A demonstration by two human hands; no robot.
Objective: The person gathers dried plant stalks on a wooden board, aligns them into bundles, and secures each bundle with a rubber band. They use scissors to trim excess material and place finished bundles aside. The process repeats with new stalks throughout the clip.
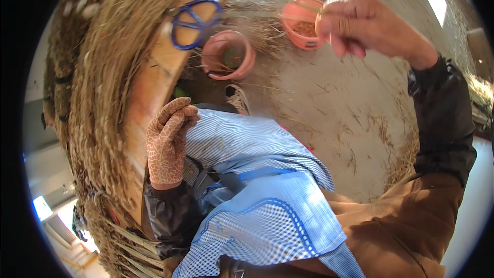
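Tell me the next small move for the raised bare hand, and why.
Probably bring the right hand down and left toward the dried grass bundle on the wooden board. It is pinched shut, raised over the pink bowl, holding thin stalks, while the gloved left hand rests beside the board.
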